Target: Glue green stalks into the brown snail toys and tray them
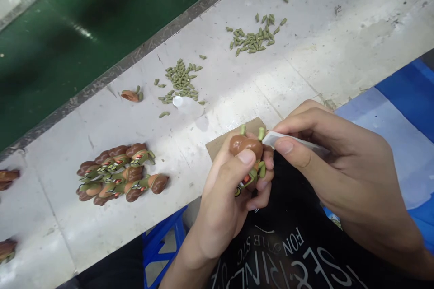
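Observation:
A brown and green figure [246, 145] with two pale green stubs pointing up is wrapped in the fingers of my left hand [222, 189]. My left thumb presses on its rounded brown part. Between thumb and fingers, my right hand [339, 158] pinches a flat white piece [270, 138], whose tip touches or nearly touches the figure beside the right-hand stub. Beneath my left hand a piece of brown cardboard [217, 143] lies on the table. Part of the figure's lower side is hidden by my left fingers.
Similar figures [132, 174] lie grouped on the grey table [111, 126] at left. Small green pieces form two piles [181, 76], [252, 40]. A white-capped clear bottle [190, 106] lies by the nearer pile. Beyond the table edge runs a green surface [101, 22]; a blue stool [162, 244] stands below.

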Available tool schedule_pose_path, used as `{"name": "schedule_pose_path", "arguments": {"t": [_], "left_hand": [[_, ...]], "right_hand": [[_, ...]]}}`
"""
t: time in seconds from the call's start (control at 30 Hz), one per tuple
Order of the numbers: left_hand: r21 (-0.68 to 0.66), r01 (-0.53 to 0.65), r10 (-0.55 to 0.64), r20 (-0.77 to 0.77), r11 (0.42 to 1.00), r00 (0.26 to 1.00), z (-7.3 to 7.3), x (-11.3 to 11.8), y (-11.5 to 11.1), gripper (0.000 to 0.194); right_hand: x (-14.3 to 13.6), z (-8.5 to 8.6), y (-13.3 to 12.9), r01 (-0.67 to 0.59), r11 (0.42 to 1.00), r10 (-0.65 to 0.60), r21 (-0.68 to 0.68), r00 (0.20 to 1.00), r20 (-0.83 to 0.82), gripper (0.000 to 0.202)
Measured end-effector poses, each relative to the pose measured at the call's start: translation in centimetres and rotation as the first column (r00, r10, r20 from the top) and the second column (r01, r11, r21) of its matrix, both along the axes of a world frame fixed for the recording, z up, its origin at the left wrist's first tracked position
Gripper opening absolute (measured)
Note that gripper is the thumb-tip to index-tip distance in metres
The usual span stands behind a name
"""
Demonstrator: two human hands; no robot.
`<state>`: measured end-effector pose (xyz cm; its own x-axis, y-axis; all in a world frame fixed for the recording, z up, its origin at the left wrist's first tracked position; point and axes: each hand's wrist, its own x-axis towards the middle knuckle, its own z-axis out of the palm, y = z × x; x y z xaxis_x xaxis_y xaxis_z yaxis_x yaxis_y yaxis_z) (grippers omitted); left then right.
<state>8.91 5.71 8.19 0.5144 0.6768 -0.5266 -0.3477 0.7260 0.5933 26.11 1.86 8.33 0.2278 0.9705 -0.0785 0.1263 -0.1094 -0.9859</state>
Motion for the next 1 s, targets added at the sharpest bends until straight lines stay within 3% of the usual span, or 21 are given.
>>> {"name": "schedule_pose_path", "arguments": {"t": [0.27,0.57,0.77,0.9,1.0], "left_hand": [[0.049,0.009,-0.007,-0.044,0.999,0.999,-0.3,-0.1,-0.5,0.033],[0.084,-0.018,0.024,-0.081,0.996,0.996,-0.4,0.1,-0.9,0.028],[0.091,-0.1,0.111,-0.132,0.991,0.985,0.2,0.2,-0.9,0.028],[0.047,-0.12,0.122,-0.054,0.992,0.991,-0.1,0.5,-1.0,0.033],[0.074,-0.123,0.124,-0.013,0.99,0.992,-0.1,0.7,-0.8,0.033]], "right_hand": [[0.2,0.1,-0.2,-0.011,0.999,0.003,0.041,0.983,0.186,0.014],[0.0,0.1,-0.1,0.041,0.999,-0.044,0.016,0.975,0.22,0.017],[-0.5,1.2,0.1,0.114,0.991,-0.111,-0.064,0.993,0.043,0.015],[-1.2,1.6,0.5,0.07,0.996,-0.074,-0.048,0.993,-0.095,0.015],[-1.1,1.1,0.6,0.105,0.992,-0.113,-0.07,0.988,-0.107,0.016]]}}
